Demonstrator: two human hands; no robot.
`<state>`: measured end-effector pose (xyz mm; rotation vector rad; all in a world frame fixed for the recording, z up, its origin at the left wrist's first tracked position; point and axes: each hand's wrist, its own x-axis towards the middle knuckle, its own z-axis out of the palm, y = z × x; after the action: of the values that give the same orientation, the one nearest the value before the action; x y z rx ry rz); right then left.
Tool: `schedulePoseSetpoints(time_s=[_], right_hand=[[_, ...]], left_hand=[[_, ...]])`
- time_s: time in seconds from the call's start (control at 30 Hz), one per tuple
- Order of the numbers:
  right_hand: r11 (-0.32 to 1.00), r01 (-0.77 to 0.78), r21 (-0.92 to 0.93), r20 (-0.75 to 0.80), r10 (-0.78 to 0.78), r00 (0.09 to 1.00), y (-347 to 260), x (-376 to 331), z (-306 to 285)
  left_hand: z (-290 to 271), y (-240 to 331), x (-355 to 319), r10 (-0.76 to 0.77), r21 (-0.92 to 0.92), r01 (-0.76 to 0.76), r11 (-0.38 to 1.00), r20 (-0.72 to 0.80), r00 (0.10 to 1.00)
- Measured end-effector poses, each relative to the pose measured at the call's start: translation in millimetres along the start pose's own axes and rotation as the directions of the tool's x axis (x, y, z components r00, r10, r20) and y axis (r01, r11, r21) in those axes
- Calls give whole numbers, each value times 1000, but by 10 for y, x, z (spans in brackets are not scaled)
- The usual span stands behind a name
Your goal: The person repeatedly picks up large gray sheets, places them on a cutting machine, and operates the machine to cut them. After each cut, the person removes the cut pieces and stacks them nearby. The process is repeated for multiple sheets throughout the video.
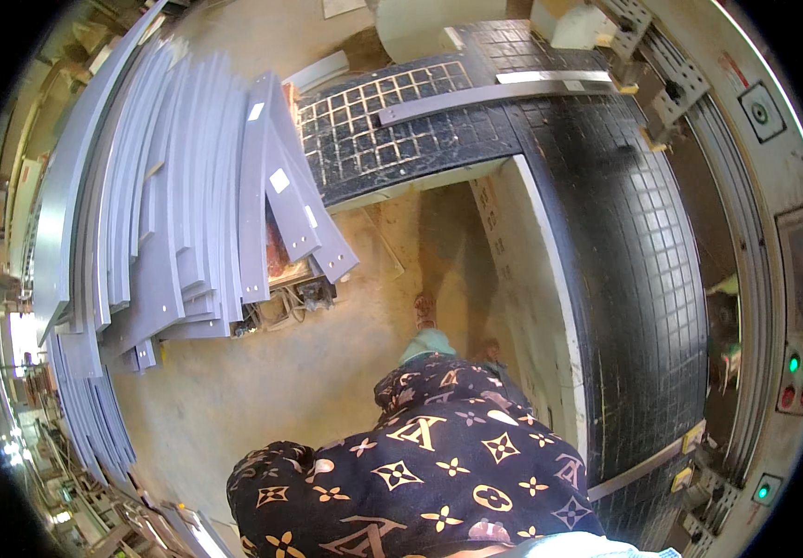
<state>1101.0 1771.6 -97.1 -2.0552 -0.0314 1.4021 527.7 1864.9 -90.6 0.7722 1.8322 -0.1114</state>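
Observation:
Neither of my hands shows. My dark patterned sleeve (271, 484) bulges out at the lower left, and its hand is hidden. To the left lies a big stack of long grey boards (178, 205), their near ends uneven and some drilled with small holes. Several boards on its right side carry white labels and fan out over the floor. A separate long grey board (476, 100) lies across the black gridded machine table (401, 158) ahead, with a pale narrow strip (555, 77) just beyond its right part.
The black table continues down my right side, with a pale side panel (550, 251) below its inner edge. Along the far right runs a machine rail (745, 232) with clamps and a control panel (801, 372) with lit green buttons. Cables (294, 302) lie beneath the stack.

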Motion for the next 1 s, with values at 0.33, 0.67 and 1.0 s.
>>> schedulePoseSetpoints(time_s=[0.33, 0.67, 1.0], right_hand=[[998, -33, -54, 62, 36, 997, -210, 102, -21], [994, -29, -109, 101, 40, 994, -792, -6, 78], [911, 384, -153, 221, -347, 911, -2376, 62, 1261]], left_hand=[[133, 97, -99, 3, 29, -3, 1000, 21, 1000], [-1223, 2832, 1235, 533, -125, -798, 590, -682, 501], [-2806, 4268, 1657, 288, 396, 45, 917, -736, 613]])
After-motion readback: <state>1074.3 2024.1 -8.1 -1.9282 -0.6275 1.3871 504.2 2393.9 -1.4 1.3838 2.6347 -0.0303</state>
